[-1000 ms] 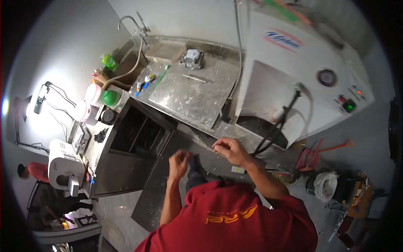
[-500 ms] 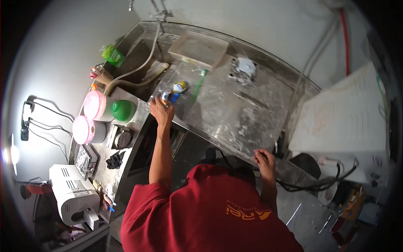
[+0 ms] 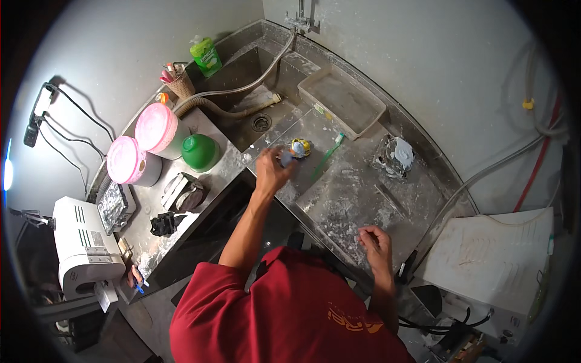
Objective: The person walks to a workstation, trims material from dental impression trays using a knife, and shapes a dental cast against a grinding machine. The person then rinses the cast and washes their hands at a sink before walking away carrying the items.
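Note:
My left hand (image 3: pixel 272 169) reaches over the near edge of a metal worktop (image 3: pixel 330 206), its fingers closed around a small bluish-grey piece (image 3: pixel 286 159) blurred by motion. Just beyond those fingers lies a small yellow piece with pale material on it (image 3: pixel 300 147). A green toothbrush (image 3: pixel 327 155) rests to its right. My right hand (image 3: pixel 377 247) hovers at the worktop's front right, fingers curled toward the thumb; whatever they hold, if anything, cannot be made out. Between that hand and the wall lies a flat metal spatula-like tool (image 3: pixel 390 198).
A sink (image 3: pixel 247 124) with hoses stands at back left, a shallow clear tray (image 3: pixel 308 91) beside it. White paste covers a metal piece (image 3: pixel 402 154). Pink-lidded tubs (image 3: pixel 156 128), a green bowl (image 3: pixel 201 152) and a white machine (image 3: pixel 88 242) line the left; a white cabinet (image 3: pixel 490 260) is right.
The view has turned, so the scene sits differently. The bluish piece by my left fingers is now in them, off the worktop. My right hand remains curled near the front edge.

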### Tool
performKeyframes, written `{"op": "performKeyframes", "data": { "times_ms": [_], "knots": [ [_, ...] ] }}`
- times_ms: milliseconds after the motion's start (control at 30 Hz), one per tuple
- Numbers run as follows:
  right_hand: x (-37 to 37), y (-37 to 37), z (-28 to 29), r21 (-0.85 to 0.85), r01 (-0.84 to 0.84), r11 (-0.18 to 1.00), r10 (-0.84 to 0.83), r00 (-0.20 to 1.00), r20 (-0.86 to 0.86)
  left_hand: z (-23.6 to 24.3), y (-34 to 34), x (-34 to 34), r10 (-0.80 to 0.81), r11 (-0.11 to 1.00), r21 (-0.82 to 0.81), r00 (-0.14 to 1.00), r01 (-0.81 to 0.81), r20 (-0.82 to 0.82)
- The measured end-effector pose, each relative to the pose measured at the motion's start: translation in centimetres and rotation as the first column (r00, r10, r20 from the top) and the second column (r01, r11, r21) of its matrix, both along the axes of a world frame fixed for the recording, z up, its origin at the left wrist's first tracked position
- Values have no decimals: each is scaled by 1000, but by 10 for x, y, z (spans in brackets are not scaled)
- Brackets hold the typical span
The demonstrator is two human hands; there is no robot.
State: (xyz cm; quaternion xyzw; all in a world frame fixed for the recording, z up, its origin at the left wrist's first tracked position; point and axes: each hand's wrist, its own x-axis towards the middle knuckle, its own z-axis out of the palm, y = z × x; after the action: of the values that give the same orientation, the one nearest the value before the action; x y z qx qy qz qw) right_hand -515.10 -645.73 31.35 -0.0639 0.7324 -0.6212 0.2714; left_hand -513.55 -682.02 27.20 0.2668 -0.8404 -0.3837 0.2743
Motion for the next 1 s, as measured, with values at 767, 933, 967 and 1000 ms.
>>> {"op": "performKeyframes", "data": {
  "times_ms": [767,933,967,1000],
  "knots": [
    [-11,-33,-16,203,187,961,-136,961,-240,53,-441,-49,523,648,-702,842,-296,128],
    [-24,-17,-13,286,170,943,-78,949,-307,63,-493,-71,345,642,-767,893,0,289],
    [-27,-14,-12,323,184,928,-41,914,-404,66,-492,-73,351,662,-748,866,39,356],
    [-29,-12,-13,357,199,913,4,870,-493,71,-490,-74,337,713,-700,856,40,391]
  ]
}}
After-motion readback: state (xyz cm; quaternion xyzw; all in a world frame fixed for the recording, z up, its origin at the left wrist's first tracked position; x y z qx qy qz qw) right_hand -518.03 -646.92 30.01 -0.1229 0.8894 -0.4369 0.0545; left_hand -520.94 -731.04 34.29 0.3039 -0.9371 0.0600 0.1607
